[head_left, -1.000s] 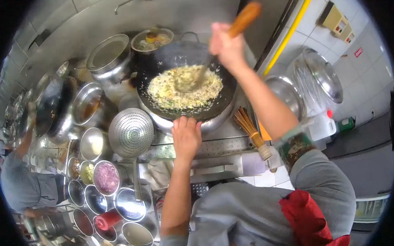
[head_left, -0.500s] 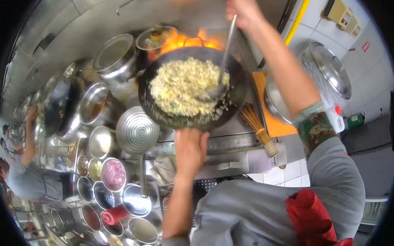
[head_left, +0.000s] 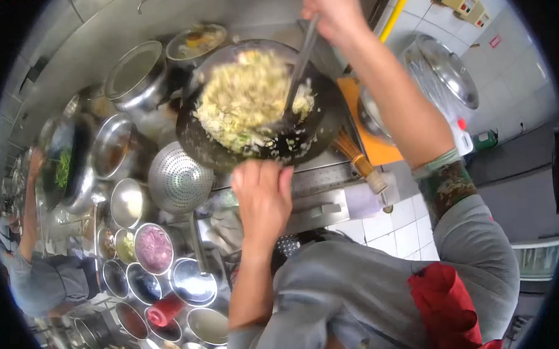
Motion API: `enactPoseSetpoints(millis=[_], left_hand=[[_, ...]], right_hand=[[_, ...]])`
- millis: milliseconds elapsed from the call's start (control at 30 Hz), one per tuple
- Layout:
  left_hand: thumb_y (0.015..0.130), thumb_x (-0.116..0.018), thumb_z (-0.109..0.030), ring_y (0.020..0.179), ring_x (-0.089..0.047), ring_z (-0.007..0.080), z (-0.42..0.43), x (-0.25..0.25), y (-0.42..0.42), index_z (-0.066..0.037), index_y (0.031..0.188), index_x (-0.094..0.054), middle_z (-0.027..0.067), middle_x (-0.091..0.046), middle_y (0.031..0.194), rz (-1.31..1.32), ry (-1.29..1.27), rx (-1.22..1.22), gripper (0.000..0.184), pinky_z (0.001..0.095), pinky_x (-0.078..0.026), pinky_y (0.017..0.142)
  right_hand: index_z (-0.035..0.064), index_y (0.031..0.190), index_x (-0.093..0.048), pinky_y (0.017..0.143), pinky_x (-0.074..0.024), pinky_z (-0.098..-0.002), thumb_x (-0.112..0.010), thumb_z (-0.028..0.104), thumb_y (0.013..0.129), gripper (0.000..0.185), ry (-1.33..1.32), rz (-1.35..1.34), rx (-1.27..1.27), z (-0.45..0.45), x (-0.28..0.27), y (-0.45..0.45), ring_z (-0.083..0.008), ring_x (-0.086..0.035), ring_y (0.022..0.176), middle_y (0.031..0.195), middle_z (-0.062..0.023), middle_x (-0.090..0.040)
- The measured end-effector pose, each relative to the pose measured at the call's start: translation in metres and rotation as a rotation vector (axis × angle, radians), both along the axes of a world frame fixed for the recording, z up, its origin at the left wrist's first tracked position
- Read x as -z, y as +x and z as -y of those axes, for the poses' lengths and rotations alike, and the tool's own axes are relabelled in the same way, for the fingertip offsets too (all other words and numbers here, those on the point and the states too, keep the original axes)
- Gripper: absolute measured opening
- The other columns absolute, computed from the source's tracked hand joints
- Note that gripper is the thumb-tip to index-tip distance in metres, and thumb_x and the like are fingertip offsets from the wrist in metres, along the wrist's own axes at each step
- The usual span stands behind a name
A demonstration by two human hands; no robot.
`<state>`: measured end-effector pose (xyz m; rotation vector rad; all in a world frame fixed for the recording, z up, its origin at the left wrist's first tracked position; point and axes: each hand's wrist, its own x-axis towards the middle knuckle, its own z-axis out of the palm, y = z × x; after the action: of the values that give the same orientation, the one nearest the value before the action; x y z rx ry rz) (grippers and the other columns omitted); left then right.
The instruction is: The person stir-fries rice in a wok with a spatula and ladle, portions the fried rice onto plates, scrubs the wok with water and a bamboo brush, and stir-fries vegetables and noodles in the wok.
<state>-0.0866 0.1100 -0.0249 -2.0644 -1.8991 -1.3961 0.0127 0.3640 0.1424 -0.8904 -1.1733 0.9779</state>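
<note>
At the near rim of a dark wok (head_left: 326, 105), my left hand (head_left: 261, 190) is closed on the edge, fingers over the rim. Fried rice with yellow egg bits (head_left: 243, 99) fills the wok; it is blurred, heaped toward the far side, and dark metal shows near the front. My right hand (head_left: 335, 12), partly cut off by the top edge, is wrapped around the handle of a ladle (head_left: 302, 63). The ladle slants down into the rice, and its bowl is hidden or smeared.
A perforated strainer (head_left: 180, 178) lies left of the wok. Several ingredient bowls stand beyond it, one with chopped purple onion (head_left: 154, 248). A bamboo brush (head_left: 360, 162) lies to the right. At far left, a co-worker's arm (head_left: 29, 208) reaches to another wok holding greens (head_left: 64, 168).
The rice has shifted and heaped toward the wok's far side. Flames behind the wok no longer show. The view has shifted, and greens now appear in the co-worker's wok.
</note>
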Motion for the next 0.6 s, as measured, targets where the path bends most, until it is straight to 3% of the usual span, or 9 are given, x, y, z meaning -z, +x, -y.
enactPoseSetpoints(millis=[67, 100, 200, 267, 367, 433, 500, 600], left_hand=[[0.085, -0.070, -0.016, 0.092, -0.051, 0.0349, -0.016, 0.027, -0.001, -0.007, 0.090, -0.062, 0.0137, -0.055, 0.091, 0.011, -0.032, -0.013, 0.013, 0.0455, -0.040, 0.077], [0.085, -0.069, -0.016, 0.091, -0.051, 0.0351, -0.019, 0.052, -0.002, -0.007, 0.090, -0.062, 0.0141, -0.055, 0.092, 0.031, -0.065, -0.014, 0.012, 0.0456, -0.040, 0.077], [0.085, -0.069, -0.015, 0.091, -0.050, 0.0359, 0.003, 0.109, 0.003, -0.006, 0.089, -0.062, 0.0147, -0.055, 0.091, -0.103, -0.162, -0.098, 0.012, 0.0469, -0.040, 0.078], [0.085, -0.068, -0.015, 0.090, -0.050, 0.0363, 0.026, 0.092, 0.003, -0.006, 0.088, -0.061, 0.0150, -0.054, 0.091, -0.025, -0.105, -0.014, 0.012, 0.0477, -0.040, 0.077], [0.085, -0.067, -0.017, 0.091, -0.051, 0.0366, 0.008, 0.061, -0.010, -0.005, 0.089, -0.060, 0.0153, -0.054, 0.094, -0.013, -0.114, -0.059, 0.015, 0.0473, -0.040, 0.076], [0.085, -0.068, -0.018, 0.093, -0.051, 0.0358, -0.028, 0.076, -0.016, -0.005, 0.090, -0.060, 0.0148, -0.054, 0.094, -0.045, -0.121, -0.086, 0.017, 0.0472, -0.041, 0.077], [0.085, -0.068, -0.019, 0.094, -0.052, 0.0352, -0.052, 0.085, -0.020, -0.005, 0.091, -0.061, 0.0143, -0.054, 0.094, -0.031, -0.076, -0.081, 0.017, 0.0473, -0.041, 0.078], [0.085, -0.068, -0.019, 0.093, -0.052, 0.0350, -0.059, 0.088, -0.018, -0.005, 0.090, -0.061, 0.0136, -0.055, 0.093, -0.019, -0.073, -0.070, 0.017, 0.0471, -0.042, 0.078]], right_hand=[[0.0042, 0.073, -0.054, 0.040, -0.0375, -0.0376, -0.064, 0.030, 0.094, 0.035, -0.103, 0.198, 0.061, 0.016, 0.001, -0.028, -0.0192, -0.050, 0.045, 0.059, -0.0034, -0.052], [0.0075, 0.073, -0.052, 0.037, -0.0331, -0.0356, -0.059, 0.025, 0.095, 0.029, 0.265, 0.247, 0.206, -0.017, 0.038, -0.040, -0.0166, -0.044, 0.042, 0.056, -0.0002, -0.047], [0.0095, 0.073, -0.045, 0.037, -0.0335, -0.0310, -0.064, 0.026, 0.095, 0.034, 0.213, 0.032, -0.056, 0.042, 0.036, -0.039, -0.0112, -0.037, 0.038, 0.050, 0.0025, -0.039], [0.0089, 0.071, -0.044, 0.039, -0.0365, -0.0311, -0.063, 0.025, 0.096, 0.035, 0.324, -0.009, -0.235, 0.037, 0.043, -0.008, -0.0114, -0.040, 0.039, 0.051, 0.0019, -0.039], [0.0099, 0.079, -0.046, 0.043, -0.0362, -0.0306, -0.066, 0.028, 0.094, 0.030, 0.186, -0.148, -0.239, 0.010, 0.050, 0.000, -0.0116, -0.040, 0.044, 0.057, 0.0013, -0.042], [0.0136, 0.080, -0.046, 0.044, -0.0339, -0.0290, -0.068, 0.031, 0.093, 0.031, 0.087, -0.147, -0.120, 0.006, 0.029, -0.004, -0.0114, -0.036, 0.043, 0.057, 0.0034, -0.039], [0.0142, 0.078, -0.046, 0.043, -0.0333, -0.0291, -0.066, 0.030, 0.094, 0.031, 0.099, -0.134, -0.197, 0.006, -0.004, 0.007, -0.0105, -0.036, 0.043, 0.055, 0.0044, -0.037], [0.0143, 0.074, -0.043, 0.039, -0.0254, -0.0295, -0.060, 0.028, 0.098, 0.033, 0.351, -0.198, -0.403, 0.001, -0.018, 0.028, -0.0100, -0.032, 0.041, 0.053, 0.0051, -0.032]])
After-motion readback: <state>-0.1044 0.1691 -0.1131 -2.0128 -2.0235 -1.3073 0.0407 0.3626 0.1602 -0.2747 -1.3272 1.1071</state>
